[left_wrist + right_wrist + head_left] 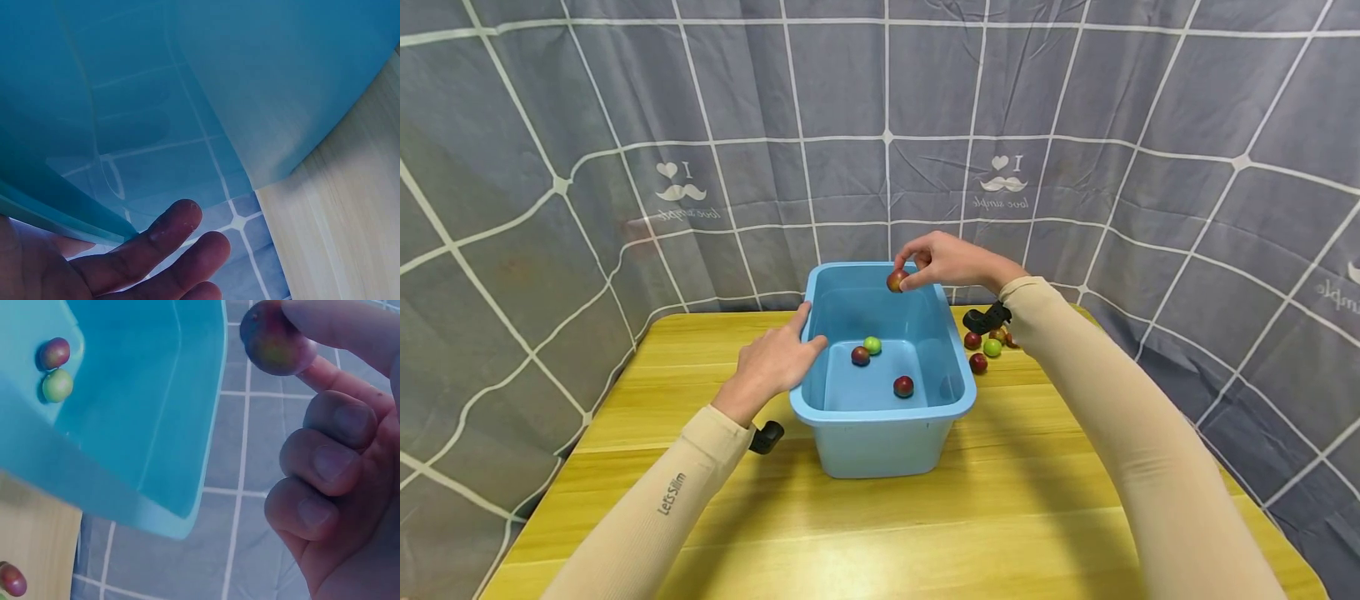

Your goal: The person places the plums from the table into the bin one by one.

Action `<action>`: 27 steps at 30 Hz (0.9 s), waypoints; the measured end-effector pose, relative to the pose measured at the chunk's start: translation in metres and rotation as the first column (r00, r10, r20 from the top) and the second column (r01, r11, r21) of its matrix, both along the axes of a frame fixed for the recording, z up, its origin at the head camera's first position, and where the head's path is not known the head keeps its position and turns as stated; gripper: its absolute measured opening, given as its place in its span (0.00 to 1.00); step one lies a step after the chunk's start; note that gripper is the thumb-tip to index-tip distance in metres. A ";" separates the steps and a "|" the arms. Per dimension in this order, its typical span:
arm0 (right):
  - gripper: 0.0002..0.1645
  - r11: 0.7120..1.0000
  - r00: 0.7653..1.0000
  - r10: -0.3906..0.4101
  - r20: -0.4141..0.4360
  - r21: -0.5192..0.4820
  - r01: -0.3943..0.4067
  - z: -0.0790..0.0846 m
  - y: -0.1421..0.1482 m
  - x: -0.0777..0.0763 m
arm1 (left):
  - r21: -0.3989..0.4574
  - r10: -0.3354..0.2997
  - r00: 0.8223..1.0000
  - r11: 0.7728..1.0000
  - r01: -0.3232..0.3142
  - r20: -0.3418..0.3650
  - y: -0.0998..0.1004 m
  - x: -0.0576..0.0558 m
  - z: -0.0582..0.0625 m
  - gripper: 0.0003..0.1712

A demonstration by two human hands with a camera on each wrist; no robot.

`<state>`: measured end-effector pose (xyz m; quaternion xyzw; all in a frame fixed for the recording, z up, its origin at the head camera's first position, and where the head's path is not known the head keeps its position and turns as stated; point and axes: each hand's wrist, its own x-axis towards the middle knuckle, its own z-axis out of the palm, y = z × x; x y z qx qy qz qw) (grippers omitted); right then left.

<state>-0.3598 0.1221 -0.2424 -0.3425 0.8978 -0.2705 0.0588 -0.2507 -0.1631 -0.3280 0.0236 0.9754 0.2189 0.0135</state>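
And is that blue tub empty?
No, the tub isn't empty: two red fruits and one green fruit lie on its floor.

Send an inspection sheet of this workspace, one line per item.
Surface: yellowish wood-grain table.
Job's things: blue tub, upright, with two red fruits and one green fruit on its floor; loose fruits on the table to its right, one partly hidden by the right sleeve.
Clutter: nothing seen.
Left hand: holds the tub's left rim.
Right hand: pinches a reddish fruit, raised near the tub's far end.
Cables: nothing seen.
Surroundings: gray curtain with white grid lines, behind and at both sides.
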 end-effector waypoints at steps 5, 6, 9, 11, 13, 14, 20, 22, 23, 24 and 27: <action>0.13 0.997 1.000 0.021 0.022 0.077 -0.023 -0.001 -0.016 -0.001 | 0.004 0.004 1.000 1.000 -0.004 0.000 0.000 0.000 0.000 0.45; 0.13 0.995 0.999 0.026 0.027 0.097 -0.029 -0.001 -0.019 -0.002 | 0.004 0.005 1.000 1.000 -0.005 0.001 0.000 0.000 0.000 0.45; 0.12 0.987 0.997 0.048 0.052 0.151 -0.055 -0.002 -0.026 -0.002 | -0.001 0.006 1.000 1.000 -0.006 0.002 0.001 0.000 0.000 0.45; 0.11 0.981 0.996 0.058 0.070 0.182 -0.070 -0.003 -0.030 -0.002 | -0.004 0.008 1.000 1.000 -0.008 0.005 0.001 0.000 0.000 0.45; 0.10 0.975 0.994 0.066 0.088 0.207 -0.083 -0.004 -0.034 -0.003 | -0.006 0.007 1.000 1.000 -0.007 0.006 0.001 0.000 0.000 0.45; 0.09 0.972 0.993 0.067 0.098 0.217 -0.087 -0.004 -0.037 -0.003 | -0.007 0.007 1.000 1.000 -0.007 0.005 0.001 0.000 0.000 0.45; 0.08 0.958 0.988 0.047 0.146 0.272 -0.086 -0.007 -0.046 -0.005 | -0.007 0.005 1.000 1.000 -0.005 0.004 0.001 0.001 0.001 0.45; 0.08 0.956 0.987 0.034 0.157 0.283 -0.078 -0.008 -0.048 -0.006 | -0.004 0.004 1.000 1.000 -0.004 0.004 0.001 0.001 0.001 0.45; 0.08 0.955 0.987 0.029 0.159 0.288 -0.075 -0.009 -0.049 -0.007 | -0.002 0.007 1.000 1.000 -0.007 0.003 0.000 0.001 0.001 0.45; 0.09 0.954 0.987 0.023 0.160 0.293 -0.070 -0.010 -0.049 -0.007 | 0.000 0.008 1.000 1.000 -0.008 0.002 0.000 0.001 0.001 0.45; 0.12 0.952 0.988 0.013 0.156 0.300 -0.060 -0.012 -0.048 -0.010 | 0.000 0.004 1.000 1.000 -0.004 0.005 0.000 0.001 0.001 0.45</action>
